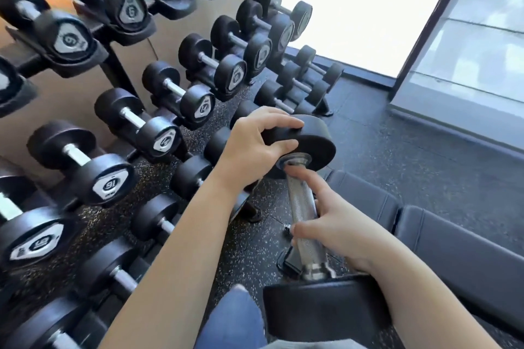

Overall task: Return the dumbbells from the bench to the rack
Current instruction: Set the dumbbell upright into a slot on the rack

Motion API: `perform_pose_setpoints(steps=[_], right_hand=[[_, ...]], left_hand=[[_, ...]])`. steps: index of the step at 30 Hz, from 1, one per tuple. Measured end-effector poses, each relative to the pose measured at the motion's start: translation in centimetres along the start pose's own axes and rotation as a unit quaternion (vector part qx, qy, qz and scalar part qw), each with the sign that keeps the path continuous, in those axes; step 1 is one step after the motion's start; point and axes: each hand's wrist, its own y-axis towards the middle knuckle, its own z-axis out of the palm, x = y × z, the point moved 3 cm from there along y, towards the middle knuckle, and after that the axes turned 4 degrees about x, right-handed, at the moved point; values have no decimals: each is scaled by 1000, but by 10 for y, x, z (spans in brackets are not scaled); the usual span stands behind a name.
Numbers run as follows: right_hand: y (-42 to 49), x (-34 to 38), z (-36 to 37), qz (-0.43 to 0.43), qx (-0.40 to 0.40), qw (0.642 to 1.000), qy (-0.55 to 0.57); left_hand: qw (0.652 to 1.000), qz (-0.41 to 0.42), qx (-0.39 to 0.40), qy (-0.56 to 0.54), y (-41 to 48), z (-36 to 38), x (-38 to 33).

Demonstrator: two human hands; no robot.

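between the rack (pixel 113 71) at left and the bench (pixel 442 235) at right, a dumbbell (pixel 299 198) is held over the speckled floor (pixel 397 150), its handle running from near to far. the left hand (pixel 252 147) grips the far head from above, fingers (pixel 286 123) curled over the rim and thumb pressed beneath, close to the collar. the right hand (pixel 340 224) grasps the knurled handle: thumb across the front, index finger stretched toward the collar, other fingers wrapped behind. the near head lies low, beside the knee (pixel 232 317). racked dumbbells (pixel 82 159) with numbered end caps fill the tiers. a bright window (pixel 354 8) lies beyond.
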Motion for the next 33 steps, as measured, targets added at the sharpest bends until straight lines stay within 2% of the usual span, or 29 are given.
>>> perform_pose_setpoints(steps=[9, 20, 27, 33], right_hand=[[114, 32, -26, 10, -35, 999, 25], [289, 123, -38, 1, -60, 997, 40], [355, 161, -37, 4, -39, 999, 10], [402, 177, -32, 22, 10, 1000, 14]], left_hand=[[1000, -10, 8, -24, 93, -34, 74], [999, 12, 45, -28, 243, -135, 173], [999, 14, 19, -29, 282, -187, 211], [999, -10, -14, -28, 302, -216, 240]])
